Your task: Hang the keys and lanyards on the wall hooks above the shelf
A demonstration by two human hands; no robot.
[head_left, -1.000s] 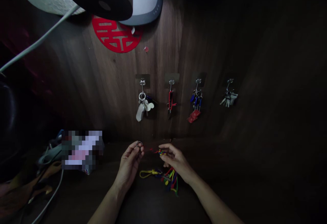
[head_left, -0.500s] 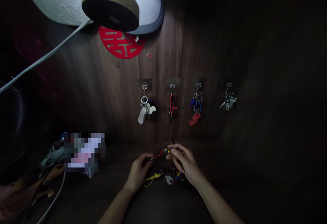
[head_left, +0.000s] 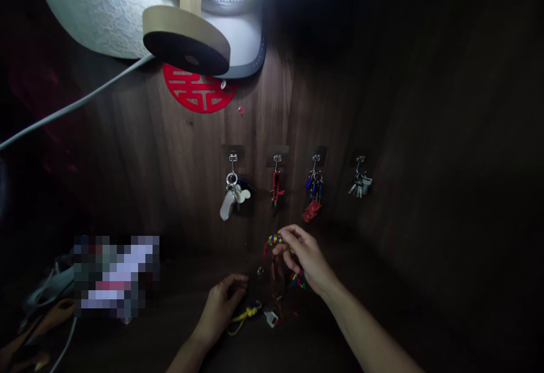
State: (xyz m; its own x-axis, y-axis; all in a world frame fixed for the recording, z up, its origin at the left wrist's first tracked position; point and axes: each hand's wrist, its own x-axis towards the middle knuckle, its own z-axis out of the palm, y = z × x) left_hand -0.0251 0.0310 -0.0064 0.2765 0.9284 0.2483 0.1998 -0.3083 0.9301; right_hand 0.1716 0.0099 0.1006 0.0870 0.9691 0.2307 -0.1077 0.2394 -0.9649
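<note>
My right hand [head_left: 300, 251] pinches a braided keychain [head_left: 275, 239] of red, yellow, blue and green cord. Its red end droops left, with a small metal clasp [head_left: 260, 271] dangling from it. Below that hand hangs a brown strip [head_left: 277, 282], and more multicoloured braid [head_left: 298, 278] shows beside the palm; how these join is hard to make out. My left hand [head_left: 225, 302] is empty, thumb and fingers apart, low on the left. Close by on the dark surface lie a yellow knotted cord [head_left: 249, 313] and a small whitish tag-like piece [head_left: 271, 319].
Four wall hooks carry a key bunch with a grey fob [head_left: 229, 204], a red-corded item [head_left: 276, 187], blue-tagged keys [head_left: 314, 186] and small keys [head_left: 360, 185]. A lamp base [head_left: 186, 41], white cable [head_left: 85, 100], caps and red paper cut-out [head_left: 198, 92] are above. A blurred box [head_left: 117, 279] lies left.
My left hand has let go of the keychain's metal end and drawn down and left. That end now hangs free from my right hand, which has risen slightly. The view has shifted a little.
</note>
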